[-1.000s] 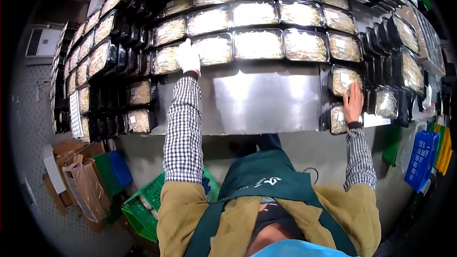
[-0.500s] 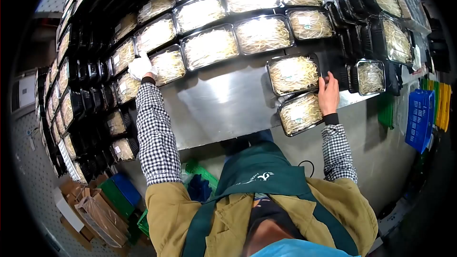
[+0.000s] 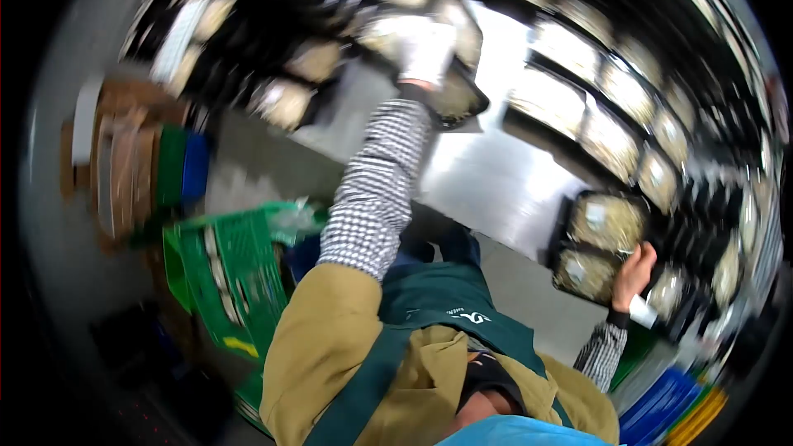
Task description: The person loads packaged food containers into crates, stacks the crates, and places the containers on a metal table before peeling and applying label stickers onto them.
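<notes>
My left hand (image 3: 425,49), in a white glove and smeared by motion, reaches over black trays of pale bean sprouts at the table's far left. A tilted sprout tray (image 3: 458,102) lies just under its wrist side; another tray (image 3: 459,29) leans beside the fingers. Whether the glove grips one is not visible. My bare right hand (image 3: 634,274) curls against the side of two sprout trays, an upper one (image 3: 607,221) and a lower one (image 3: 586,272), at the table's near right edge. Its fingertips are partly blurred.
Rows of packed sprout trays (image 3: 549,101) stand along the back of the metal table (image 3: 487,173), with more stacks on both sides. Green crates (image 3: 239,272) stand at the lower left, near flattened cardboard (image 3: 124,157). Blue crates (image 3: 661,405) are at the lower right.
The view has swung left. A tray near my left hand has come away from the row and tilted, leaving a gap. My right hand stays beside the same two trays.
</notes>
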Action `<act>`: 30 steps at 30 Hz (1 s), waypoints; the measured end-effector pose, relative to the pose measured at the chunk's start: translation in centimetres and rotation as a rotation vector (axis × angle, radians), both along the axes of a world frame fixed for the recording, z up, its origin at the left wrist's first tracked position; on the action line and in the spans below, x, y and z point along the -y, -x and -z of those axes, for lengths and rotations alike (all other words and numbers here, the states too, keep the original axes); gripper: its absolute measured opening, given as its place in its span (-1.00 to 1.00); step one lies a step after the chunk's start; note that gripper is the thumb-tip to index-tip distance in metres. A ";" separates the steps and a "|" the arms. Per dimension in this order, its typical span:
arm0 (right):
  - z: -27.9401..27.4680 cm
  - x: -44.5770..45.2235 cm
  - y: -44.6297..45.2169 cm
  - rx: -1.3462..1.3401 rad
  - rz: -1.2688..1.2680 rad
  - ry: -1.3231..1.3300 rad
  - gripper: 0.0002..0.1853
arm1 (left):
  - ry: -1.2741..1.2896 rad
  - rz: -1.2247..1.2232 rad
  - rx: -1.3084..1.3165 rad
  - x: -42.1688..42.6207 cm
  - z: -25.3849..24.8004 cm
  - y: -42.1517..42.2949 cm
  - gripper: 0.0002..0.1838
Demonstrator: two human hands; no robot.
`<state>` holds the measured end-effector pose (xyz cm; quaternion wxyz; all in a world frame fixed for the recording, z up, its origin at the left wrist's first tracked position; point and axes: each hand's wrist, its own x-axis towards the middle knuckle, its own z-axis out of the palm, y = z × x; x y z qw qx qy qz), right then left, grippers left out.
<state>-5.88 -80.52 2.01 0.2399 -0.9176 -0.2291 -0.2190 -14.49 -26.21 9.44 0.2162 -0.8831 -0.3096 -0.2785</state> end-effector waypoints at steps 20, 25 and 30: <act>1.9 -65.7 -3.4 -0.398 -1.556 0.073 -0.72 | 0.356 -0.796 1.824 -2.2 9.6 29.9 -0.83; 5.5 -75.9 9.0 -0.667 -1.694 0.360 -0.66 | 0.082 -1.204 1.771 -0.4 13.7 41.9 -0.78; 11.2 -81.2 20.1 -0.426 -1.686 0.810 -0.64 | 0.218 -1.673 1.767 2.6 25.5 56.9 -0.63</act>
